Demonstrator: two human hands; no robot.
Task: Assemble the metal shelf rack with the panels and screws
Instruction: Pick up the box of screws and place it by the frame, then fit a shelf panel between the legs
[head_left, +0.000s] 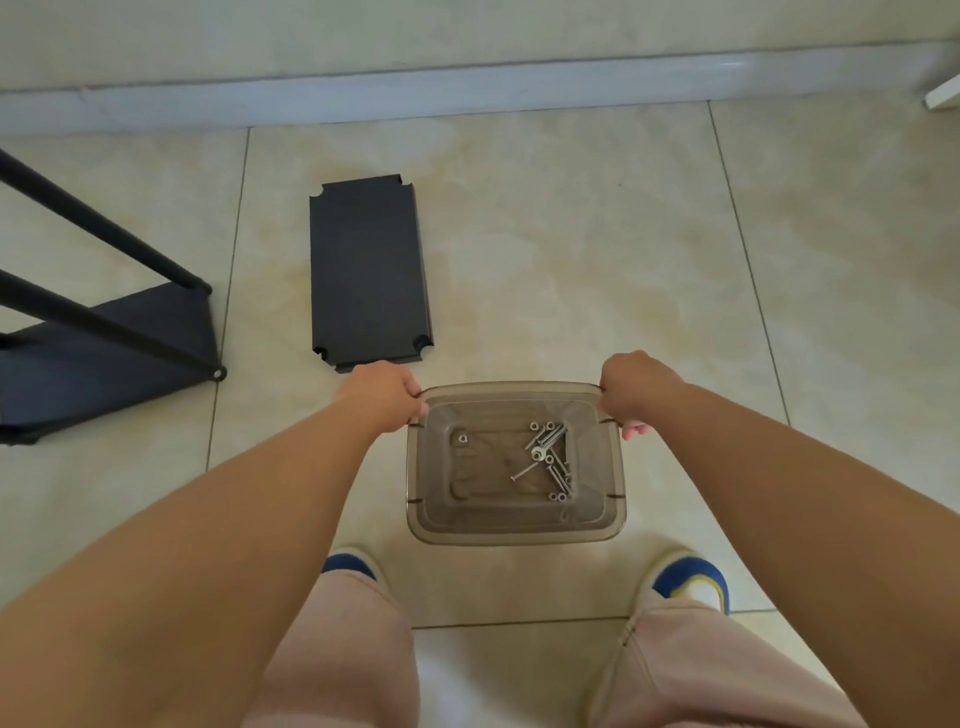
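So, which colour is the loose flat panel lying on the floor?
The panel is matte black, seen in the head view.

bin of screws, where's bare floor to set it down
Widest bare tile lies right of the black panel, from the baseboard down to the right hand. A narrow strip runs between panel and rack frame. It is crowded near the shoes, under the bin that the left hand also grips.

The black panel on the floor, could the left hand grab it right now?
Probably not yet. The left hand is right beside the panel with bare floor between, but it grips the bin rim, as the right hand does. It would have to let go first.
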